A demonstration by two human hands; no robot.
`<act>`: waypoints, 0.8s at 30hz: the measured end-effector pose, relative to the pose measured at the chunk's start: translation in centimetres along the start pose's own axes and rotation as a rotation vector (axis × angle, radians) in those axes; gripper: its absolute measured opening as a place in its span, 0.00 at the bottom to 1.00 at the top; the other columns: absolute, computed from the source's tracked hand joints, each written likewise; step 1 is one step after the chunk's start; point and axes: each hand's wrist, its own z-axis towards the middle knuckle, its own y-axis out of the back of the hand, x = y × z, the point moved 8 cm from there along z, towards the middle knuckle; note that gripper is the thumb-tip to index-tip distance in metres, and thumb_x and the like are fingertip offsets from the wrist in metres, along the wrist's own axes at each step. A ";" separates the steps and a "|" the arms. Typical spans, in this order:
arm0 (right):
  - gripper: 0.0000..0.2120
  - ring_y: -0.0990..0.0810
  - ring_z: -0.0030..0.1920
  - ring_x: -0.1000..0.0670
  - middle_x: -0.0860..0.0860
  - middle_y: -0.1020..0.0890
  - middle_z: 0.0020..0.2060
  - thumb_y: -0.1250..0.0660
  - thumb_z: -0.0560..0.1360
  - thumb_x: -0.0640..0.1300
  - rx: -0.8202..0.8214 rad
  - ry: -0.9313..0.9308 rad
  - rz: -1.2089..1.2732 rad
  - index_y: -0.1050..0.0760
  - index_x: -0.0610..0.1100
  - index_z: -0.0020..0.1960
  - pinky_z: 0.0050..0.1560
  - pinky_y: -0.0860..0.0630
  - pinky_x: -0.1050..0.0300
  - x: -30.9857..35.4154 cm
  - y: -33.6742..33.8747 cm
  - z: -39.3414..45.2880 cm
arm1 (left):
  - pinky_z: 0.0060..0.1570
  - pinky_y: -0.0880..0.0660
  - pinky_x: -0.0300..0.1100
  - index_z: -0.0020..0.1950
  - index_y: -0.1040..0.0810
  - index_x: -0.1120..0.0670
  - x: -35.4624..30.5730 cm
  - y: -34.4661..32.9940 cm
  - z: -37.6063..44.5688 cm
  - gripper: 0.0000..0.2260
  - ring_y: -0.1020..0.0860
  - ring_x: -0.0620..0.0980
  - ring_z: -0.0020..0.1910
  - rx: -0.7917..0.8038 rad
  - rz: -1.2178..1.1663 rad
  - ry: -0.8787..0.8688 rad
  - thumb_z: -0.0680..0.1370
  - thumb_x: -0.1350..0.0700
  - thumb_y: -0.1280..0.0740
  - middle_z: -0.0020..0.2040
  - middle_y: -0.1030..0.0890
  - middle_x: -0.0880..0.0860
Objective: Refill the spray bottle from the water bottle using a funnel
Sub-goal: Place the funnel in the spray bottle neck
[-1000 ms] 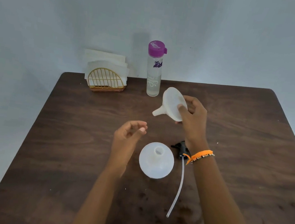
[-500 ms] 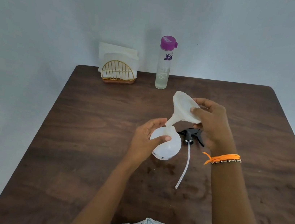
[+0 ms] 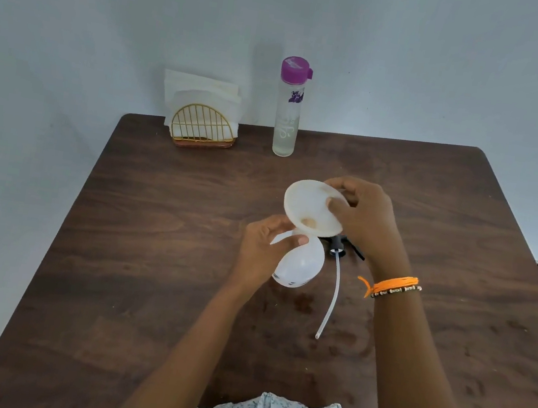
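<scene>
Mid-table: my right hand (image 3: 364, 217) pinches the funnel (image 3: 312, 208) rim, spout tilted down into the spray bottle (image 3: 300, 263) neck, which my left hand (image 3: 263, 246) grips; water bottle (image 3: 289, 106) stands capped at the far edge.

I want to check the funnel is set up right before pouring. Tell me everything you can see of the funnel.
The funnel is white, translucent plastic by its look, with a wide round mouth tilted toward the camera. Its narrow spout points down at the neck of the white spray bottle; the junction is hidden. The right hand pinches its rim, thumb inside the bowl. The left hand grips the bottle's neck just below. No water shows in it.
</scene>
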 end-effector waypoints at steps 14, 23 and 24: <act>0.09 0.23 0.43 0.50 0.49 0.19 0.46 0.37 0.74 0.40 -0.029 0.117 -0.214 0.24 0.46 0.53 0.38 0.30 0.60 1.2 -0.7 -0.7 | 0.52 0.21 0.46 0.50 0.18 0.49 -0.2 0.1 -0.5 0.09 0.19 0.49 0.52 0.004 -0.041 -0.015 0.72 0.60 0.28 0.52 0.16 0.50; 0.12 0.23 0.49 0.53 0.54 0.21 0.48 0.45 0.80 0.51 0.202 0.023 0.128 0.27 0.50 0.57 0.50 0.27 0.55 -0.3 -0.3 -0.7 | 0.44 0.22 0.31 0.50 0.19 0.49 0.5 0.6 -0.8 0.13 0.19 0.38 0.47 0.045 -0.105 0.065 0.75 0.66 0.33 0.48 0.17 0.44; 0.12 0.23 0.49 0.53 0.53 0.21 0.48 0.46 0.80 0.50 0.198 0.022 0.179 0.27 0.49 0.57 0.50 0.27 0.57 -0.5 0.0 -0.4 | 0.47 0.22 0.33 0.54 0.20 0.51 0.7 0.9 -0.7 0.13 0.19 0.40 0.50 0.029 -0.098 0.069 0.75 0.65 0.33 0.52 0.17 0.46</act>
